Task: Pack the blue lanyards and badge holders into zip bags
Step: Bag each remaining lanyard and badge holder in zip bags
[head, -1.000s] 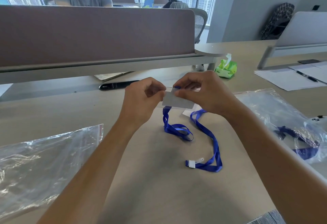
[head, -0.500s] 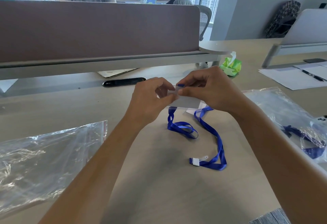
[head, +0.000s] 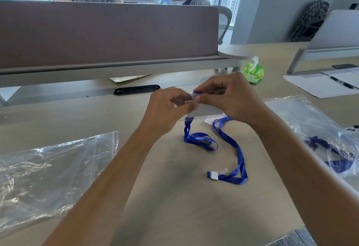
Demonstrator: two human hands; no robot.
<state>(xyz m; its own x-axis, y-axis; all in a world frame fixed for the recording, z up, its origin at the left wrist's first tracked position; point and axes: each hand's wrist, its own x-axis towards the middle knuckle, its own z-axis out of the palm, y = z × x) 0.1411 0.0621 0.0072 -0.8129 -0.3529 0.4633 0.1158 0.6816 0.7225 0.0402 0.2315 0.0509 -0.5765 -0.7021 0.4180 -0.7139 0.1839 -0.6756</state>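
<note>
Pinching badge holder (head: 206,112), both hands' grip | right zip bag (head: 318,129): blue lanyard (head: 338,160)

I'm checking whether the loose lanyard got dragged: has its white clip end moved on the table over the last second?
No. The white clip end lies at the same spot on the table, below the hands and left of the packed zip bag; only the camera shifted.

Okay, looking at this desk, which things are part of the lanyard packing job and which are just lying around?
Part of the job:
left hand and right hand pinching the badge holder
blue lanyard
empty zip bag
filled zip bag

Just lying about:
green tissue pack
papers with a pen
desk divider
</note>
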